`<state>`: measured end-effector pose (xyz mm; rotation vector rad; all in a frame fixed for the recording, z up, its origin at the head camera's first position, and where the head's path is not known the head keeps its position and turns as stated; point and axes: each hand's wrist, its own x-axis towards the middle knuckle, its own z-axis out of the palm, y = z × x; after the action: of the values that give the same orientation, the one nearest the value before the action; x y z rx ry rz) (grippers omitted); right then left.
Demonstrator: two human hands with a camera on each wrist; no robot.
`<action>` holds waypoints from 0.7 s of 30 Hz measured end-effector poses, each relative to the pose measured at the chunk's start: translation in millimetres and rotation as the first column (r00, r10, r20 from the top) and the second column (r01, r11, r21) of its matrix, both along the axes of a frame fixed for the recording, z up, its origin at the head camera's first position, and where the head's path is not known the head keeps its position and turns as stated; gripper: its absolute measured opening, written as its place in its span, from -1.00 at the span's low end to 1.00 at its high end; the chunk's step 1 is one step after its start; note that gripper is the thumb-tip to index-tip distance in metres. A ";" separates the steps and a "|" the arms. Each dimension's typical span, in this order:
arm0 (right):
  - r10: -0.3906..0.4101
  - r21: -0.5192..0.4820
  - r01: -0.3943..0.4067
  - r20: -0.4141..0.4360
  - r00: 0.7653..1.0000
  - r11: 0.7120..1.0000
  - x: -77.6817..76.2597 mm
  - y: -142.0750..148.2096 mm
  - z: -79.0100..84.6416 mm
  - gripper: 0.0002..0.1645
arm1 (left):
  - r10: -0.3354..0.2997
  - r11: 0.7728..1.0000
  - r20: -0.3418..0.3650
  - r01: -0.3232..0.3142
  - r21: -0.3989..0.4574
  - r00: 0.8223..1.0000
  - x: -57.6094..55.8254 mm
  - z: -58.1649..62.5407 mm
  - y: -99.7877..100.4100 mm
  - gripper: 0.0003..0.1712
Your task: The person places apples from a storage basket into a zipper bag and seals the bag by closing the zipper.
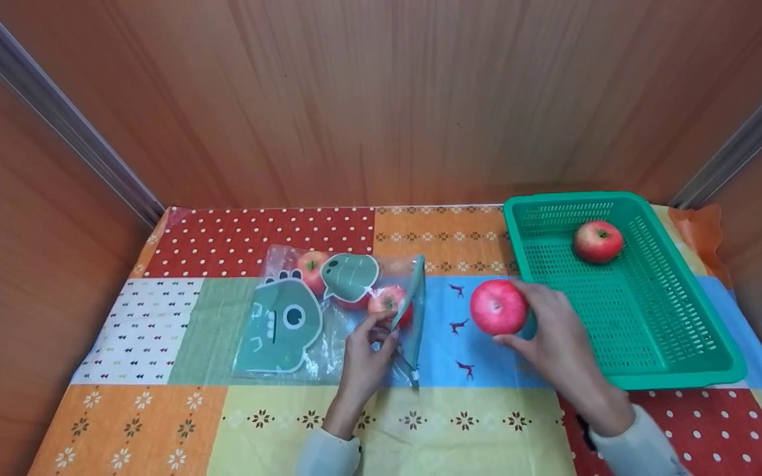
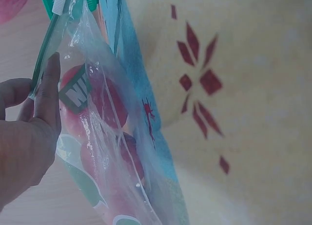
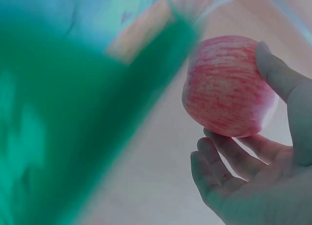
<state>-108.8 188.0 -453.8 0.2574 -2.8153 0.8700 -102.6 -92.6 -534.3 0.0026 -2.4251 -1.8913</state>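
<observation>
My right hand [image 1: 556, 334] grips a pink-red apple [image 1: 499, 307] between thumb and fingers, held just left of the green basket [image 1: 632, 381]. In the right wrist view the apple [image 3: 229, 86] shows red streaks. With thumb and fingers, my left hand [image 1: 369, 354] pinches the edge of a clear zip bag [image 1: 338, 360] at its mouth, on the right side. Several apples lie inside the bag, one near its top [image 1: 313, 270] and another close to the opening [image 1: 387, 301]. The left wrist view shows the bag's white slider [image 2: 59, 4] on a green zip strip.
One more apple [image 1: 598, 241] sits in the back of the green basket, at the right. A patchwork-patterned cloth [image 1: 275, 430] covers the table. Wood-grained panels [image 1: 381, 99] stand behind and on both sides. Orange material [image 1: 698, 235] lies behind the basket's right rim.
</observation>
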 end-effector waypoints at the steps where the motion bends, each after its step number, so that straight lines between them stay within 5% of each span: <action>1: 0.006 -0.014 -0.006 0.011 1.000 1.000 1.3 -6.4 -3.8 0.10 | -0.001 1.000 0.001 0.001 0.001 1.000 -0.2 0.0 0.1 -0.60; 11: 0.034 -0.138 -0.014 0.147 0.988 0.990 6.8 -52.1 -40.8 0.02 | -0.002 1.000 0.029 0.002 -0.001 1.000 -1.2 -0.6 0.1 -0.60; 21: 0.045 -0.216 -0.014 0.138 0.989 0.976 2.9 -73.2 -64.0 0.01 | 0.010 1.000 0.034 -0.011 0.011 0.999 -0.9 -2.9 -1.9 -0.60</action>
<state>-105.9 114.8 -517.8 0.2144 -2.8182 1.2351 -103.5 -94.5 -537.2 0.0478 -2.4311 -1.9155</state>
